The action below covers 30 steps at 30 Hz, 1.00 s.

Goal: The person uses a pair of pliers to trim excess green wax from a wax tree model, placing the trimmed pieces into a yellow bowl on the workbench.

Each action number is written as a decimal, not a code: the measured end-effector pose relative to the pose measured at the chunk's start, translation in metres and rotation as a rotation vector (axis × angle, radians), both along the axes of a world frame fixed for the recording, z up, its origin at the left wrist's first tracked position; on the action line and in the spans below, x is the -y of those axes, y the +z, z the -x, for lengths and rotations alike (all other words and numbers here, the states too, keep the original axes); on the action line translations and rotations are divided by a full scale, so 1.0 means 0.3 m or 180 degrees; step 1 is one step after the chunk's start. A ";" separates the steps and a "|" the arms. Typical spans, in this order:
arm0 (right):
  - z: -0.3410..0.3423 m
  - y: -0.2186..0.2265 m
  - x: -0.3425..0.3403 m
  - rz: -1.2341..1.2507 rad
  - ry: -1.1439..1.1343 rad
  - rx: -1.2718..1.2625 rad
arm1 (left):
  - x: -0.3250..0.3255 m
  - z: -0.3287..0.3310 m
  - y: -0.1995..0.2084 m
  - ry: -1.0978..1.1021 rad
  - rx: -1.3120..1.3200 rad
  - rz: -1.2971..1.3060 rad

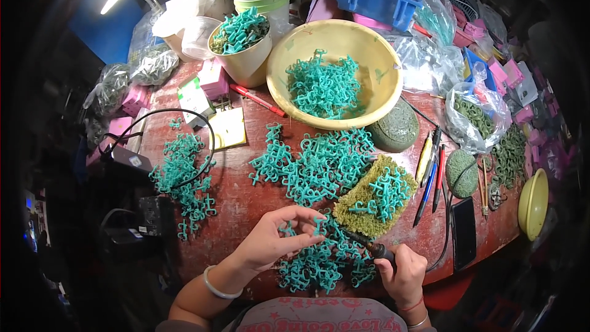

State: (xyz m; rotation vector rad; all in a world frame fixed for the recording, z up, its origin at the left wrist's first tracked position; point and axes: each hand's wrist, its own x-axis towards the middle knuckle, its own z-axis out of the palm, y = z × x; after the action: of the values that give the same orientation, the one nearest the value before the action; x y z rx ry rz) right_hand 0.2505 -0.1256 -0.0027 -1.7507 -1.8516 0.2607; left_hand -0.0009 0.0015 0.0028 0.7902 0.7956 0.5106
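My left hand (270,241) pinches a small curly teal piece (319,226) between thumb and fingertips. My right hand (404,273) is closed around the black handle of a soldering iron (382,252), its metal tip pointing left near the held piece. Under and around both hands lies a loose pile of teal pieces (313,267). Just beyond the iron, a rough olive-green pad (367,226) carries several more teal pieces on top. A bigger teal heap (319,166) spreads farther back on the worn red table (246,209).
A yellow basin (375,95) of teal pieces stands at the back, beside a full white bucket (252,64). Pens (425,193), a phone (464,233) and a dark green round block (394,128) lie right. A black cable loops over another teal pile (184,178) at left.
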 end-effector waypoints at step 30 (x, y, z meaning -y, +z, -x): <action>-0.007 -0.020 0.015 -0.0021 0.0096 -0.0074 | 0.008 -0.009 -0.019 0.0086 -0.0088 -0.0557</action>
State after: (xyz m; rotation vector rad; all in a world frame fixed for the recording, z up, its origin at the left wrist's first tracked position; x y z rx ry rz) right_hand 0.2527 -0.1301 -0.0085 -1.7094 -1.8614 0.2852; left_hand 0.0017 -0.0008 -0.0028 0.9508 0.7953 0.6004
